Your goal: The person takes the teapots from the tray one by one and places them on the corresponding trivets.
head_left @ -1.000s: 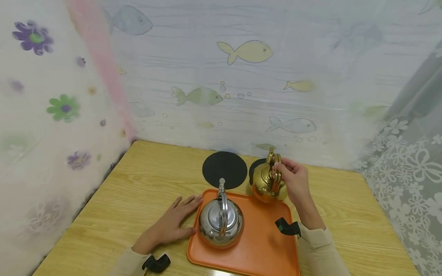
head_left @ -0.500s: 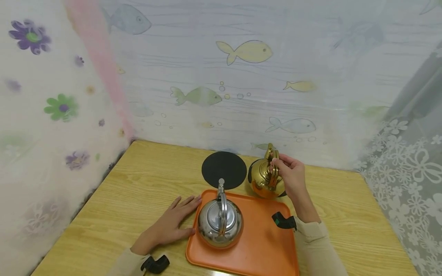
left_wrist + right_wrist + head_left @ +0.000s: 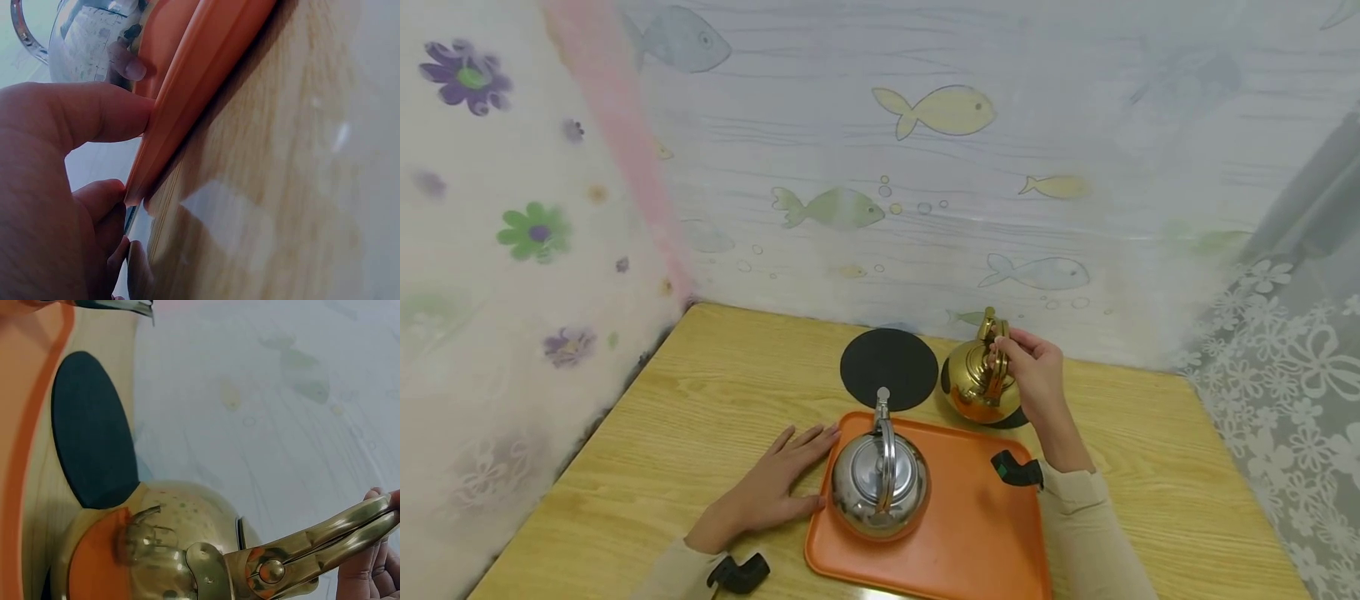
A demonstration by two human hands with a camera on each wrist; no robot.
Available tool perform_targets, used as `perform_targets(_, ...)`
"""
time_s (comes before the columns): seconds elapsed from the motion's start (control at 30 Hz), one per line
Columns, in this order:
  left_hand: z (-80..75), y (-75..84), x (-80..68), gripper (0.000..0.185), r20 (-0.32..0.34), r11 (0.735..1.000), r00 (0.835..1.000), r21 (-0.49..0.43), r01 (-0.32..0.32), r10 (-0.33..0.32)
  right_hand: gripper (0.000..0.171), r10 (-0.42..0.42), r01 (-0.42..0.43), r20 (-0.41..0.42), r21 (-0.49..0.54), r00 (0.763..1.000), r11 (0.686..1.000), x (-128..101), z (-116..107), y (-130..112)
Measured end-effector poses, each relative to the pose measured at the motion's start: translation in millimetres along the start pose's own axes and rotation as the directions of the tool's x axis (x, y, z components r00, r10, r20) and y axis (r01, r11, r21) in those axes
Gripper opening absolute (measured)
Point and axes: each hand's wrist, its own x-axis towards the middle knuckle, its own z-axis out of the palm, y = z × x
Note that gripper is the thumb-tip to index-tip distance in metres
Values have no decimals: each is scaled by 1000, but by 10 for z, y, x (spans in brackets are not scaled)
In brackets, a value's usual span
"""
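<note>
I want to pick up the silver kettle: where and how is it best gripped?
Probably by the top of its handle, from above and the right, gripping across it. The silver kettle sits upright on the orange tray; its handle arches over the lid, in line with the spout, and the left hand touches the tray's left edge.

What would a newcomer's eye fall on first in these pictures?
Probably the shiny gold kettle, held by the right hand over a round black mat beyond the orange tray. Then the silver kettle on the tray's left side, the left hand touching the tray beside it.
</note>
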Motion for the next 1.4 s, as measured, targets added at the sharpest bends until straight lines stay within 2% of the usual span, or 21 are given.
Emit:
perform_targets(0.3, -11, 9, 4, 80, -4, 1000, 1000, 29, -10, 10, 45, -1, 1, -10, -26, 1000, 1000, 67, -53, 9)
perform_targets(0.67, -3, 14, 3, 80, -10, 1000, 1000, 25, -6, 6, 41, 4, -3, -29, 25, 1000, 1000, 143, -112, -11)
perform_targets(0.77, 1, 7, -2, 80, -11, 1000, 1000, 22, -3, 3, 41, 8, -8, -33, 12, 999, 1000, 146, -140, -16)
perform_targets(0.93, 2, 7, -5, 80, -10, 1000, 1000, 19, 0, 0, 45, 19, -19, -22, -10, 1000, 1000, 153, -195, -10)
perform_targets(1.13, 0, 15, 4, 78, -17, 999, 1000, 41, -9, 10, 45, 15, -15, -5, 12, 1000, 1000, 174, -227, -3)
perform_targets(1.4, 18, -11, 3, 78, -21, 998, 1000, 55, -19, 20, 54, 58, -58, 9, -39, 998, 998, 209, -283, 8)
